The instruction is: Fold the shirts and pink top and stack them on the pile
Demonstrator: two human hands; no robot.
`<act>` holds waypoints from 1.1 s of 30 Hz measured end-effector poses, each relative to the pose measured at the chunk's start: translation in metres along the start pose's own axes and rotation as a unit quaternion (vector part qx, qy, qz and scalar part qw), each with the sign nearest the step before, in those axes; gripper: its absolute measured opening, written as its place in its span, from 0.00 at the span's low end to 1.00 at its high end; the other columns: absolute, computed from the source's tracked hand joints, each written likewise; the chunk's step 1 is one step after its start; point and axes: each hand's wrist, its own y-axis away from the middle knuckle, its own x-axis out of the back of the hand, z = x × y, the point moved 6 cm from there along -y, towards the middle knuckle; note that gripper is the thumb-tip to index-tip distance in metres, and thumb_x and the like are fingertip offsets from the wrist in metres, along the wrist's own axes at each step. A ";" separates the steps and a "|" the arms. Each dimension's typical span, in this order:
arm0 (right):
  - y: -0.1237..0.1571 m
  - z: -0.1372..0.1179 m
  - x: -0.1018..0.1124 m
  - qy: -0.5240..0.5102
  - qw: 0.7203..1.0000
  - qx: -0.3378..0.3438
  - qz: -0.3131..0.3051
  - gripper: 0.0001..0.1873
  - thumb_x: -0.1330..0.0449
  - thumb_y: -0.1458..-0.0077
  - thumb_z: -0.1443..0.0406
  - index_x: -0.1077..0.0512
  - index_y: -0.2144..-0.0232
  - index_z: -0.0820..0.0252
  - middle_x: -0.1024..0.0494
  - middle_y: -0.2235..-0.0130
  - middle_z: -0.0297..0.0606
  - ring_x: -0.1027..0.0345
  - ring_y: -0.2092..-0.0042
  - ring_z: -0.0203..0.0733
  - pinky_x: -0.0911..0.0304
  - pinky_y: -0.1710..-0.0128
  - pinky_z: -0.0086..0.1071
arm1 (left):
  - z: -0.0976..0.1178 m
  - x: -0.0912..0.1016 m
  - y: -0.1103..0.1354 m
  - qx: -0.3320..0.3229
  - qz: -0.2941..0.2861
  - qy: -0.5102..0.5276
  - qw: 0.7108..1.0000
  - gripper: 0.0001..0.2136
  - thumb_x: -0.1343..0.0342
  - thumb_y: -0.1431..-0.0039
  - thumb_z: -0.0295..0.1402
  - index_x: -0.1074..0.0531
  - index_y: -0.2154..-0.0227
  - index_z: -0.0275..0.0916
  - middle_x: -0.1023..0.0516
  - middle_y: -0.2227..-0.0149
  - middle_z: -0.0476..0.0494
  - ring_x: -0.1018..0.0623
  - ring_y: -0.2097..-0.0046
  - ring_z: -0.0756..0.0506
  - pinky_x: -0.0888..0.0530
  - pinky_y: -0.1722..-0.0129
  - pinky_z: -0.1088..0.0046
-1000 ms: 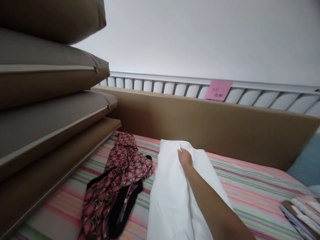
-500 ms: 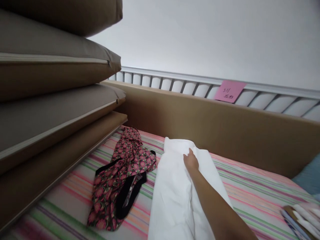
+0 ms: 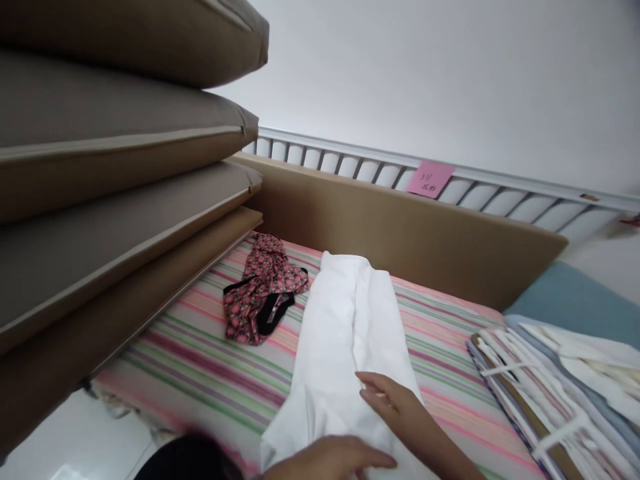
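A long white garment [image 3: 345, 333] lies folded lengthwise on the striped cloth [image 3: 200, 360] that covers the surface. My right hand [image 3: 393, 400] rests flat on the garment's near part, fingers stretched out toward the left. At the bottom edge my left hand [image 3: 327, 459] lies on the garment's near end with its fingers extended to the right. Neither hand grips anything. A crumpled red floral garment with black trim [image 3: 263, 290] lies to the left of the white one, apart from both hands.
Stacked brown cushions [image 3: 110, 167] loom on the left. A tan board [image 3: 410, 233] runs along the back, with a white slatted rail and a pink note [image 3: 430, 180] behind it. A pile of folded striped and white clothes [image 3: 555, 387] sits at right.
The view has pulled back and tilted down. My right hand slid from the far end of the white garment to its near part, and my left hand came into view.
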 end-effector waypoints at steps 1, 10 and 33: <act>0.012 0.003 -0.001 0.025 1.000 0.006 0.012 0.28 0.48 0.50 0.50 0.30 0.50 0.57 0.28 0.47 0.42 0.36 0.46 0.48 0.40 0.46 0.39 | -0.001 0.002 0.017 -0.015 0.058 -0.032 0.998 0.20 0.48 0.41 0.36 0.34 0.46 0.48 0.28 0.47 0.44 0.27 0.49 0.43 0.34 0.46 0.66; 0.025 0.032 -0.020 0.155 0.985 0.002 0.076 0.31 0.41 0.53 0.60 0.35 0.45 0.58 0.44 0.37 0.47 0.50 0.37 0.50 0.49 0.41 0.42 | -0.091 0.031 0.166 0.176 0.549 -0.040 0.816 0.24 0.45 0.57 0.32 0.33 0.52 0.35 0.24 0.57 0.38 0.24 0.58 0.41 0.28 0.54 0.62; 0.024 0.118 0.017 -0.494 0.803 -0.152 0.297 0.18 0.39 0.72 0.61 0.34 0.73 0.57 0.27 0.79 0.34 0.31 0.74 0.46 0.33 0.74 0.41 | -0.049 -0.022 0.132 0.111 0.393 -0.353 0.842 0.13 0.54 0.47 0.21 0.27 0.67 0.41 0.30 0.66 0.45 0.26 0.62 0.46 0.29 0.61 0.74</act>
